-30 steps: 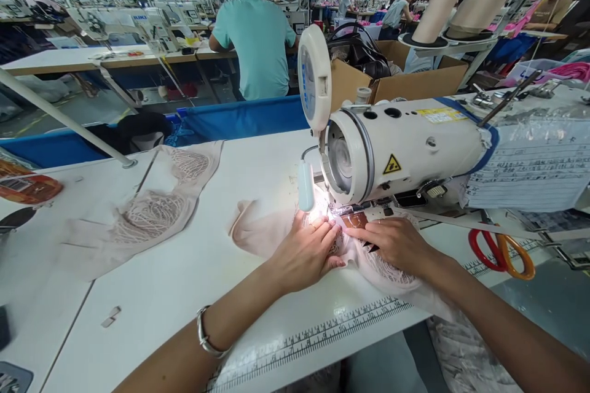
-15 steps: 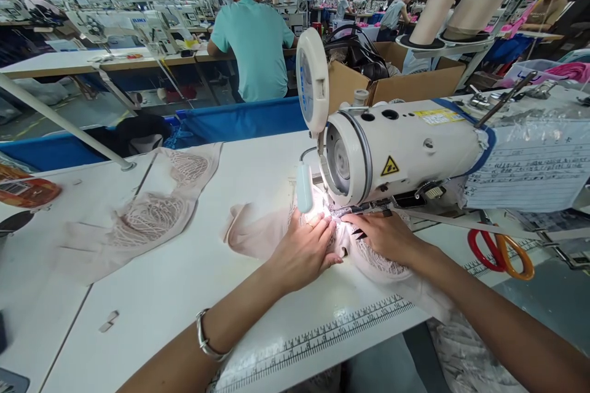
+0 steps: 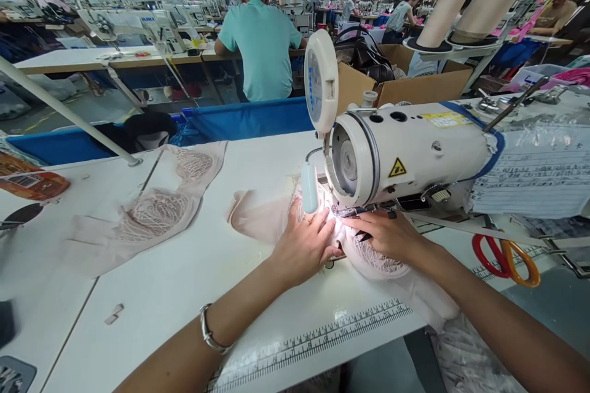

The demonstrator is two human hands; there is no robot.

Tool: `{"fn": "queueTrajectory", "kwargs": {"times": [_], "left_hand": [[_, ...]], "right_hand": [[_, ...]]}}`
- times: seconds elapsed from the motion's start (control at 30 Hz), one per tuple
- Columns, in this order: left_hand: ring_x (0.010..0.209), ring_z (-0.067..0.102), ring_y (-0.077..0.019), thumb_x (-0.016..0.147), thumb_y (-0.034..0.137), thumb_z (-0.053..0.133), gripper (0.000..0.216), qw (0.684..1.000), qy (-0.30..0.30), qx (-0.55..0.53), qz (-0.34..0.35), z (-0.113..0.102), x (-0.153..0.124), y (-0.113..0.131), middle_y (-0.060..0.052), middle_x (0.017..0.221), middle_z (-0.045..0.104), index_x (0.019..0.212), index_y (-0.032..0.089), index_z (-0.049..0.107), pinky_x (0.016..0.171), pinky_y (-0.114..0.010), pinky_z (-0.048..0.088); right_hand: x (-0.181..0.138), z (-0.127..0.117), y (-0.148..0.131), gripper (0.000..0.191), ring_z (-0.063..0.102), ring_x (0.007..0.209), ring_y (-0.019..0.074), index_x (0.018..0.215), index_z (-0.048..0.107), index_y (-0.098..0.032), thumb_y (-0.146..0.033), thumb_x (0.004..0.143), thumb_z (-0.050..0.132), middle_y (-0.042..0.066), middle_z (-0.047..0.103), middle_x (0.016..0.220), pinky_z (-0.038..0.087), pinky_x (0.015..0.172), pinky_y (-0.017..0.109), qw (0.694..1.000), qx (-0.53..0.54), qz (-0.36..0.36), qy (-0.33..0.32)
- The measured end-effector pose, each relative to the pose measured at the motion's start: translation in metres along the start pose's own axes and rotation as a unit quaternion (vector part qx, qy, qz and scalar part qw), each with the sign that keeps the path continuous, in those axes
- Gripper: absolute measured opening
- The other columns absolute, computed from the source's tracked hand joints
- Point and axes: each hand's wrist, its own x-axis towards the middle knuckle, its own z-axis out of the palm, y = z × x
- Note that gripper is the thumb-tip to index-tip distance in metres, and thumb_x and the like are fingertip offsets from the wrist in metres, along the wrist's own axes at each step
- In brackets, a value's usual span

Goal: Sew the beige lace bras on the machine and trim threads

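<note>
A pale pink lace bra [image 3: 373, 258] lies under the head of a white sewing machine [image 3: 410, 147], its wing spread to the left. My left hand [image 3: 302, 249] rests on it with fingers stretched and apart, left of the lit needle area. To the right, my right hand [image 3: 389, 234] presses on the lace beside a metal attachment [image 3: 364, 209]. Its index finger is extended and the others curl around a black pointed tool [image 3: 364, 236], mostly hidden. The needle is hidden. A small light [image 3: 310, 187] hangs above the left fingertips.
Another pale pink lace bra [image 3: 154, 215] lies at left on the white table [image 3: 184, 307]. Scissors with red and orange handles [image 3: 507, 258] are at right. A printed ruler [image 3: 322, 338] runs along the front edge. Thread cones [image 3: 445, 12] and a cardboard box [image 3: 424, 83] stand behind; a person [image 3: 260, 43] sits beyond.
The view has swung slightly left, so most things appear farther right. Fabric beneath my left thumb has shifted, and a small ring shows there now. Both hands keep nearly the same pose.
</note>
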Motion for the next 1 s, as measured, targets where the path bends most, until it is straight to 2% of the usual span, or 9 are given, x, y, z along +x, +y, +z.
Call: {"fn": "queueTrajectory", "kwargs": {"times": [0.1, 0.17, 0.23, 0.27, 0.5, 0.7, 0.87, 1.0], "left_hand": [[0.130, 0.050, -0.0332, 0.105, 0.025, 0.035, 0.040, 0.999, 0.022, 0.021, 0.028, -0.001, 0.000, 0.002, -0.019, 0.144, 0.054, 0.137, 0.009, 0.052, 0.107, -0.054, 0.035], [0.110, 0.060, -0.0278, 0.100, 0.010, 0.036, 0.036, 0.997, 0.006, 0.011, 0.071, -0.002, 0.002, 0.002, -0.019, 0.132, 0.062, 0.130, 0.006, 0.057, 0.091, -0.043, 0.045], [0.091, 0.062, -0.0236, 0.096, 0.003, 0.038, 0.035, 0.995, -0.012, -0.008, 0.095, -0.002, 0.003, 0.001, -0.016, 0.122, 0.067, 0.122, 0.006, 0.061, 0.075, -0.036, 0.047], [0.088, 0.062, -0.0231, 0.095, 0.002, 0.039, 0.033, 0.995, -0.010, -0.015, 0.094, -0.002, 0.004, 0.000, -0.016, 0.120, 0.067, 0.120, 0.006, 0.061, 0.072, -0.035, 0.046], [0.100, 0.060, -0.0239, 0.100, 0.006, 0.043, 0.029, 0.994, 0.048, -0.087, 0.054, 0.009, 0.006, -0.010, -0.011, 0.128, 0.068, 0.121, 0.011, 0.062, 0.078, -0.036, 0.047], [0.090, 0.059, -0.0230, 0.100, 0.006, 0.042, 0.031, 0.987, 0.080, -0.136, 0.035, 0.017, 0.008, -0.019, -0.007, 0.126, 0.071, 0.120, 0.013, 0.065, 0.072, -0.038, 0.049], [0.086, 0.059, -0.0230, 0.098, 0.004, 0.042, 0.034, 0.987, 0.091, -0.132, 0.028, 0.021, 0.009, -0.022, -0.008, 0.127, 0.070, 0.120, 0.013, 0.066, 0.072, -0.039, 0.051], [0.091, 0.062, -0.0245, 0.096, 0.001, 0.038, 0.037, 0.989, 0.106, -0.100, 0.015, 0.014, 0.011, -0.016, -0.013, 0.124, 0.070, 0.116, 0.012, 0.067, 0.071, -0.039, 0.051]], "right_hand": [[0.000, 0.003, 0.002, 0.072, 0.064, 0.090, 0.0196, 0.136, 0.061, -0.028, -0.002, 0.072, 0.041, 0.006, 0.069, 0.102, 0.054, 0.072, 0.027, 1.000, 0.025, -0.009, -0.003], [-0.001, 0.002, 0.002, 0.071, 0.064, 0.092, 0.0205, 0.134, 0.063, -0.027, -0.002, 0.072, 0.041, 0.007, 0.069, 0.108, 0.055, 0.073, 0.028, 1.000, 0.017, -0.009, 0.005], [-0.004, -0.002, 0.002, 0.067, 0.064, 0.093, 0.0209, 0.133, 0.063, -0.028, -0.003, 0.075, 0.042, 0.006, 0.070, 0.109, 0.053, 0.072, 0.027, 1.000, 0.001, -0.005, 0.008], [-0.005, -0.004, 0.002, 0.065, 0.065, 0.091, 0.0206, 0.133, 0.063, -0.029, -0.005, 0.076, 0.044, 0.006, 0.070, 0.107, 0.052, 0.070, 0.026, 1.000, -0.008, -0.003, 0.009], [-0.007, -0.014, -0.003, 0.064, 0.064, 0.086, 0.0182, 0.135, 0.061, -0.035, -0.008, 0.079, 0.048, 0.002, 0.070, 0.100, 0.045, 0.063, 0.024, 0.998, -0.056, 0.003, 0.004], [-0.007, -0.016, -0.012, 0.053, 0.066, 0.090, 0.0198, 0.130, 0.062, -0.030, -0.010, 0.082, 0.050, 0.003, 0.072, 0.113, 0.045, 0.067, 0.025, 0.997, -0.064, 0.037, -0.001], [-0.001, -0.019, -0.020, 0.032, 0.068, 0.092, 0.0226, 0.111, 0.067, -0.024, -0.012, 0.083, 0.054, 0.004, 0.074, 0.106, 0.046, 0.073, 0.029, 0.992, -0.062, 0.108, -0.022], [0.007, -0.017, -0.025, 0.016, 0.070, 0.082, 0.0218, 0.103, 0.068, -0.025, -0.027, 0.089, 0.061, 0.002, 0.074, 0.098, 0.047, 0.075, 0.031, 0.979, -0.045, 0.195, -0.034]]}}
